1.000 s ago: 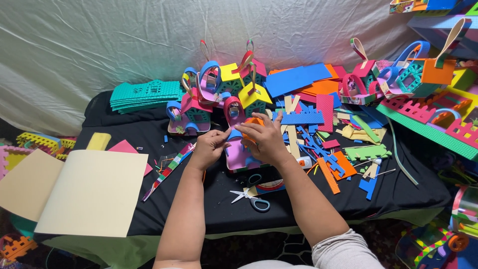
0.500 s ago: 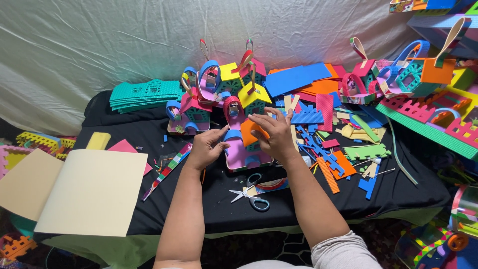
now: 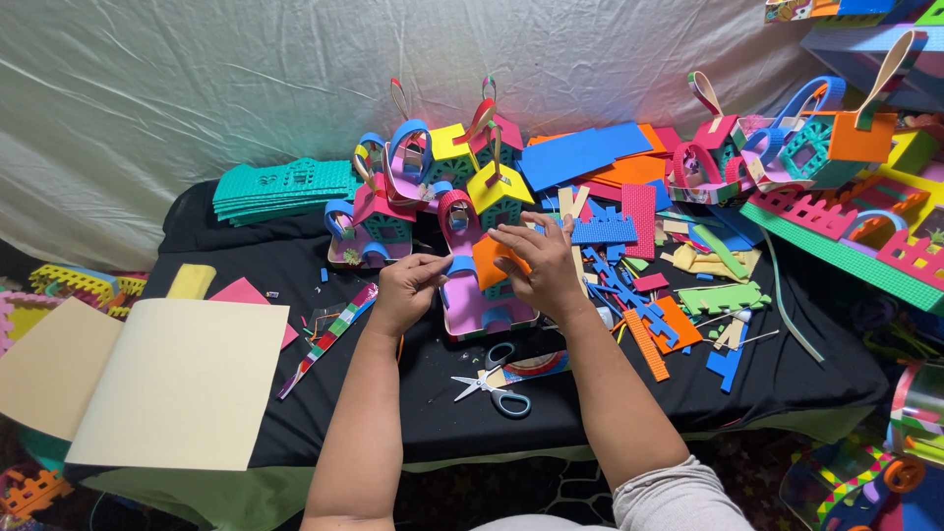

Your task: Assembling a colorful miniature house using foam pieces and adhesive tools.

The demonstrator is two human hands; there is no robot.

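A small foam house with an orange roof stands on a pink base at the middle of the black-covered table. My right hand rests on the roof from the right, fingers spread over its top edge. My left hand is at the house's left side, its fingertips pinched together on a small piece next to the blue arch. What that piece is I cannot make out.
Blue-handled scissors lie just in front of my hands. Finished foam houses crowd behind, loose foam strips lie to the right, cream sheets to the left, a teal foam stack at the back left, and a striped strip.
My right hand has come down with the orange roof onto the house and spread its fingers. My left hand has shifted slightly right toward the house.
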